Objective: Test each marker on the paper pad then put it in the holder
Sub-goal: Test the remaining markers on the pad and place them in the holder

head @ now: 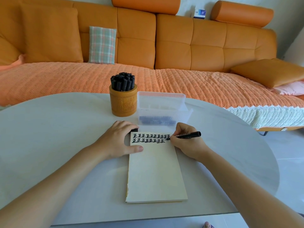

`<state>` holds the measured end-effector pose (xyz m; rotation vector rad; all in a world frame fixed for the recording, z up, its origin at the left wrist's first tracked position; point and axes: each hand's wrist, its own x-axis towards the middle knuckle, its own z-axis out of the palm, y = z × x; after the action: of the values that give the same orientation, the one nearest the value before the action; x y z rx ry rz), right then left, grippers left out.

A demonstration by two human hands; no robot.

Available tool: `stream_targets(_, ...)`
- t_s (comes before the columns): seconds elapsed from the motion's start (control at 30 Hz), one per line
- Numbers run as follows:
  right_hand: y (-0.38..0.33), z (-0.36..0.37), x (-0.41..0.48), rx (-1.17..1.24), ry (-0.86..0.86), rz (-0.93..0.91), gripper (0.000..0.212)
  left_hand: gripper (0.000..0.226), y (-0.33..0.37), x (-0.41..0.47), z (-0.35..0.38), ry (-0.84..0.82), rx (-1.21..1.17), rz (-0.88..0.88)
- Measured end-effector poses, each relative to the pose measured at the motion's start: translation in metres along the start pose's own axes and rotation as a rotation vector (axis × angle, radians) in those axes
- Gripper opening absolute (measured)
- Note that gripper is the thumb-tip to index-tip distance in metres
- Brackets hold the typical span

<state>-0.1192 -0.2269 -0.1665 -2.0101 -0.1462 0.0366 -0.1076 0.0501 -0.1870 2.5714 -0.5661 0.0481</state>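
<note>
The right hand (185, 142) pinches a black marker (185, 135) in a writing grip, its tip touching the paper pad (154, 175) at the right end of the second row of black marks (150, 138) near the pad's top edge. The marker's barrel slants up and to the right, away from the page. The left hand (118, 140) lies flat on the pad's upper left corner — thumb pressed on the paper, fingers curled around a small black object, probably the cap, though it is mostly hidden. The pad lies on the white counter (49, 137), its lower part blank. Behind it stands a round wooden holder (123, 104) packed with upright black markers (123, 83), and just to its right a clear plastic box (162, 109) — more dark markers lie in its bottom. An orange sofa (181, 46) fills the background.
</note>
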Motion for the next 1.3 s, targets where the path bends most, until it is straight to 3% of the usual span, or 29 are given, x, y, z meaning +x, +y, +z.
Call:
stream_targets(1.13,-0.0019,-0.0024,-0.0025,0.001,-0.089,-0.032,0.023,0.108,0.0003,-0.0007,-0.0011,-0.005,-0.018,-0.002)
stream_targets(1.3,-0.0021,-0.0044,-0.0004,0.059,-0.036,-0.016,0.019,0.109,0.0007,-0.0016,-0.0014,-0.007,-0.008,-0.005)
